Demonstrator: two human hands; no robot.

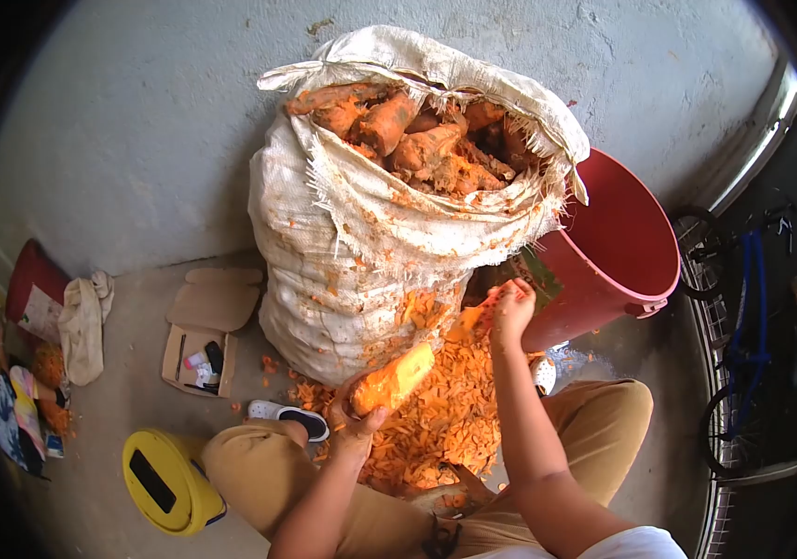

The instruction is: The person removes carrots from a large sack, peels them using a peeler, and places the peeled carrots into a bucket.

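My left hand [354,427] is wrapped round the lower end of a peeled orange root vegetable [393,380], which tilts up to the right. My right hand [513,307] is closed, up beside the red bucket, on something reddish that I cannot make out clearly. An orange-smeared flat piece [469,322] extends from it toward the root. Below both hands lies a heap of orange peelings [454,424]. Behind them stands a white woven sack [310,252], its open top full of unpeeled roots [426,149].
A large red bucket [604,279] stands right of the sack. At the left are an open cardboard box [173,359], a yellow container [161,480], a cloth [84,326] and a small red bin [30,289]. A blue bicycle [755,298] is at the right.
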